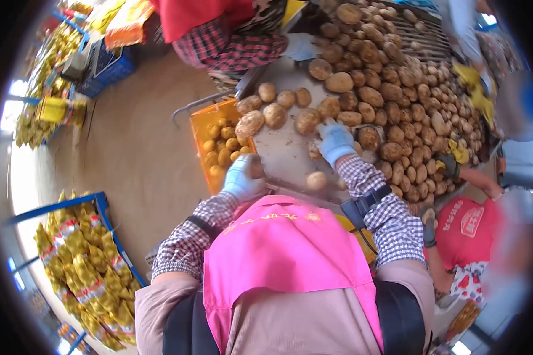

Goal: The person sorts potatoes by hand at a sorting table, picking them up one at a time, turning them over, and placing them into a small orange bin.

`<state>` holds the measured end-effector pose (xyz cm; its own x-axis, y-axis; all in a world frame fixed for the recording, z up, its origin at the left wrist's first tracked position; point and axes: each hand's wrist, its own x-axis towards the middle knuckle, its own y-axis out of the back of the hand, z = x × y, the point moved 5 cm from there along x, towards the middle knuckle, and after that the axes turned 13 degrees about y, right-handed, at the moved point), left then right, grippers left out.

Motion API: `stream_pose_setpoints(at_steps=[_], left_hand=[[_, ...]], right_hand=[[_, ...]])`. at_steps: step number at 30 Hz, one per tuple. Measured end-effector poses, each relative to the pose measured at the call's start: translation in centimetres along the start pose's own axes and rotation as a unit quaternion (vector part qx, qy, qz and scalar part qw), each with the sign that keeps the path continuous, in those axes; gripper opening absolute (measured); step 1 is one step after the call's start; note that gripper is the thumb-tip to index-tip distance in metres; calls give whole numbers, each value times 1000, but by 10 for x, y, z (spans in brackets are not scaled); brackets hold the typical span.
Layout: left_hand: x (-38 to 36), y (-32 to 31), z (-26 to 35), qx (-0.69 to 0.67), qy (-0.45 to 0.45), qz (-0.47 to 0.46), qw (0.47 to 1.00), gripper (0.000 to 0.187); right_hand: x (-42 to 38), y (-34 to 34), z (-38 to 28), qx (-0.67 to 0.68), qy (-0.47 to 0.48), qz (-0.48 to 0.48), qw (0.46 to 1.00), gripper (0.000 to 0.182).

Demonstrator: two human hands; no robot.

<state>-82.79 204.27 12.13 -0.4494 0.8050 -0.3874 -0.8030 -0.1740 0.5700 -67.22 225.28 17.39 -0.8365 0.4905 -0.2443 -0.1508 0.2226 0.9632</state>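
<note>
My left hand [243, 178], in a light blue glove, is closed around a brown potato [255, 167] beside the orange crate [199, 131]. Smaller potatoes [224, 144] lie inside that crate. My right hand [335, 142], gloved alike, reaches over the metal sorting table [287, 152] with its fingers stretched out against the potatoes at the edge of the pile. Near its fingertips sits a large potato [307, 120]. A pale potato [316, 180] lies alone on the metal below. Several loose potatoes [274, 115] rest on the table near the crate.
A big potato pile [408, 112] covers the table's right side. Across from me a co-worker's gloved hand [302, 47] is at the table; other people stand right. A blue-framed rack [105, 207] of yellow net bags stands left, and a blue crate [105, 74] sits upper left.
</note>
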Motion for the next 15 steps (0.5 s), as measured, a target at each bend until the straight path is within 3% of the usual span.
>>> stream_pose_setpoints(at_steps=[2, 3, 6, 8, 9, 12, 14, 15], left_hand=[[-11, 10, -43, -76, 128, 51, 988, 52], [-10, 9, -73, -76, 151, 74, 983, 50], [-20, 19, -82, -41, 206, 95, 973, 55], [-15, 6, -94, -31, 178, 91, 979, 63], [-15, 3, -93, 42, 153, 113, 981, 69], [-17, 2, -75, 89, 127, 142, 978, 64], [-17, 11, -41, -37, 7, 147, 988, 63], [-20, 16, -9, -189, 43, 79, 978, 55]], right_hand=[[35, 6, -36, -8, 61, 10, 998, 30], [54, 8, -56, -18, 107, 26, 994, 34], [98, -23, -77, -78, 136, 6, 988, 38], [109, -23, -80, -57, 114, -14, 992, 37], [111, -22, -78, -37, 81, -33, 995, 37], [90, 6, -78, 47, 75, -60, 994, 49], [63, 8, -74, 90, 72, -75, 990, 58], [46, 6, -73, 150, 103, -34, 983, 66]])
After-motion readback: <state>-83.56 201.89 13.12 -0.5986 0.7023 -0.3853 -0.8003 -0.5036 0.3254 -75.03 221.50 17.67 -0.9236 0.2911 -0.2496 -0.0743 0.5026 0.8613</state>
